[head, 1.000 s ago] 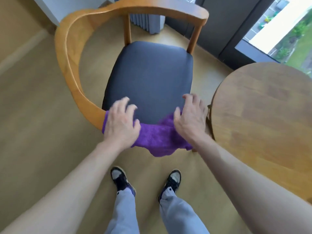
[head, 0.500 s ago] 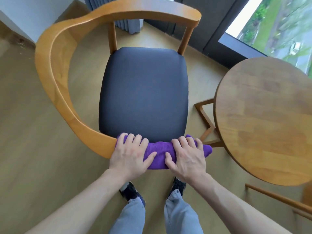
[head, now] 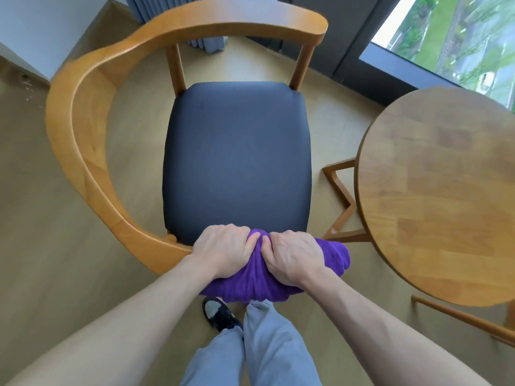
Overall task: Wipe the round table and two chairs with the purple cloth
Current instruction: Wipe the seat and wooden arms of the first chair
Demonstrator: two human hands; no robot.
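Directly at the near front edge of the chair seat (head: 237, 160), a purple cloth (head: 250, 277) is bunched into a ribbed, fuzzy wad, its long axis running side to side along that edge, part drooping below it. Two hands grip it with curled fingers: the left hand (head: 223, 252) and the right hand (head: 295, 257), knuckles nearly touching. One chair (head: 83, 140) shows in full, wooden with a dark seat. One round table (head: 440, 196) stands to the seat's right.
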